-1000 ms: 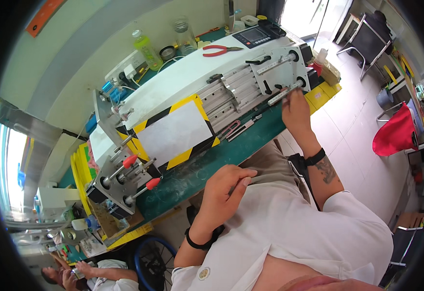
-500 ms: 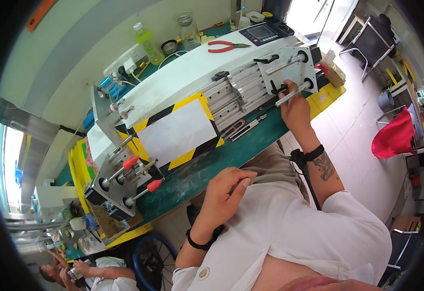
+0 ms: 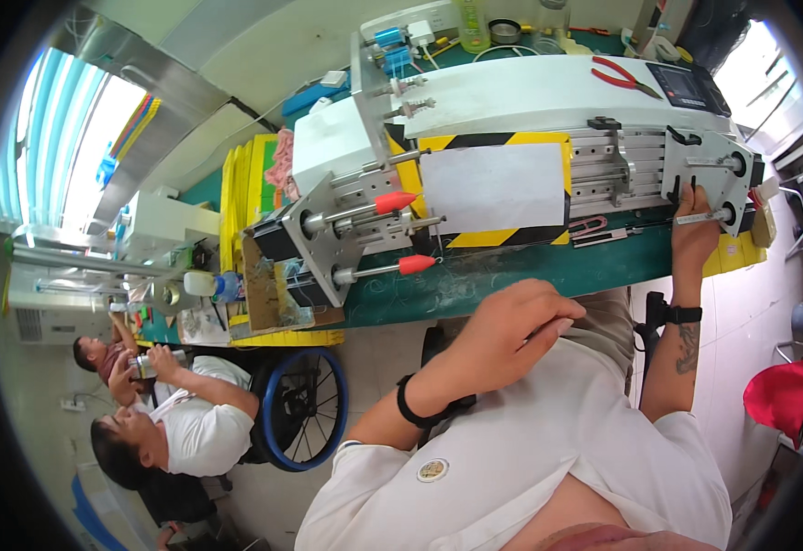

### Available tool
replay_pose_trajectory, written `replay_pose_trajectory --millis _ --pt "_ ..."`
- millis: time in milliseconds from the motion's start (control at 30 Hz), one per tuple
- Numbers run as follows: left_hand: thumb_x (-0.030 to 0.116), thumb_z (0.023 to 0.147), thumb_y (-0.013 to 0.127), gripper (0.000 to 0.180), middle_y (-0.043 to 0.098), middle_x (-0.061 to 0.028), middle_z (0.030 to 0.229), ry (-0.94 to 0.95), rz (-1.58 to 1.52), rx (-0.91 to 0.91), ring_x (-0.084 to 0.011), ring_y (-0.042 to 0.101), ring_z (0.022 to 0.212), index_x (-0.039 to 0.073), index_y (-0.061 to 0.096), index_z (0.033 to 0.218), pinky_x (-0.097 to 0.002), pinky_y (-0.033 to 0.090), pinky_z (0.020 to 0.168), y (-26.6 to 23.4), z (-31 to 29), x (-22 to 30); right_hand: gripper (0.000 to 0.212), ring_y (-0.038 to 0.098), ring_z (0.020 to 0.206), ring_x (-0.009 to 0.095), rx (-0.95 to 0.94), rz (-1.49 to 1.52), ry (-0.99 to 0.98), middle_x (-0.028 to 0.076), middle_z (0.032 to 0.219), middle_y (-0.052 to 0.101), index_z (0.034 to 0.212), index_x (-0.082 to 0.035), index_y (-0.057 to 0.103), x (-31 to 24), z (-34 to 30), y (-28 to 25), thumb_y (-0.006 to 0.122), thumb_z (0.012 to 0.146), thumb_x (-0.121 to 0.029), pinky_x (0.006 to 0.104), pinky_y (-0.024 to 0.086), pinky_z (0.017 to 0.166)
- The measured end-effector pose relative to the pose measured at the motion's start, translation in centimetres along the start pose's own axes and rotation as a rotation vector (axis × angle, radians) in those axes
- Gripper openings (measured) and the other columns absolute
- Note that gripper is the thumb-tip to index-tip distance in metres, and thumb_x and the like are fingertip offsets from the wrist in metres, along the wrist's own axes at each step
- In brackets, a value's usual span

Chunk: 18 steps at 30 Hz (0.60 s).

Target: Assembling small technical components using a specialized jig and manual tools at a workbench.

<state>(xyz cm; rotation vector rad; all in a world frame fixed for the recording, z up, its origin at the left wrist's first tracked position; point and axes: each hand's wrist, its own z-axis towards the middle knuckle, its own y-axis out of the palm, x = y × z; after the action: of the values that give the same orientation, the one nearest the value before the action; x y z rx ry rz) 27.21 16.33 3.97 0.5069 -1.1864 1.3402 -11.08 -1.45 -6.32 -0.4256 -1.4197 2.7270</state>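
Note:
My right hand (image 3: 698, 234) reaches to the right end of a machine with metal rails. Its fingers are closed round a small black lever (image 3: 692, 190) on the upright metal end plate (image 3: 715, 174), beside a ruler-marked rod (image 3: 695, 219). My left hand (image 3: 514, 332) hovers in front of my body, before the green bench edge. Its fingers are bent and together, the thumb close to them, and nothing shows in it. A white panel (image 3: 493, 188) with a yellow-black striped border covers the middle of the rails.
Red-tipped rods (image 3: 417, 264) stick out from the left end plate (image 3: 323, 230). Red-handled pliers (image 3: 617, 77) lie on the white housing by a control panel (image 3: 681, 85). Tools (image 3: 603, 237) lie along the green bench (image 3: 475, 275). Two people sit at left, one beside a blue-rimmed wheel (image 3: 296, 459).
My view has swung left, so the machine appears farther right and more of the people at left shows. My right hand stays at the lever; my left hand keeps its bent pose.

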Motion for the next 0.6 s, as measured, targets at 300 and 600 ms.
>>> replay_pose_trajectory --millis 300,600 --pt "-0.010 0.086 0.071 0.038 0.068 -0.0099 0.099 0.107 1.006 0.133 -0.0310 0.071 0.090 0.009 0.085 0.116 -0.0400 0.058 0.077 -15.4 4.4 3.9 0.026 0.067 0.080 0.041 -0.751 0.525 -0.342 0.020 0.085 0.067 0.121 0.000 0.072 -5.9 -4.5 -15.3 0.067 0.107 -0.021 0.0491 0.051 0.072" --pt "-0.004 0.085 0.073 0.027 0.066 -0.0075 0.107 0.129 1.139 -0.187 -0.0302 0.073 0.097 0.010 0.080 0.108 -0.0393 0.060 0.081 -16.6 6.3 3.8 0.039 0.065 0.108 0.038 -0.355 1.051 -0.974 0.016 0.113 0.069 0.123 -0.006 0.074 -23.3 -4.3 -17.2 0.077 0.084 -0.002 0.0491 0.054 0.093"
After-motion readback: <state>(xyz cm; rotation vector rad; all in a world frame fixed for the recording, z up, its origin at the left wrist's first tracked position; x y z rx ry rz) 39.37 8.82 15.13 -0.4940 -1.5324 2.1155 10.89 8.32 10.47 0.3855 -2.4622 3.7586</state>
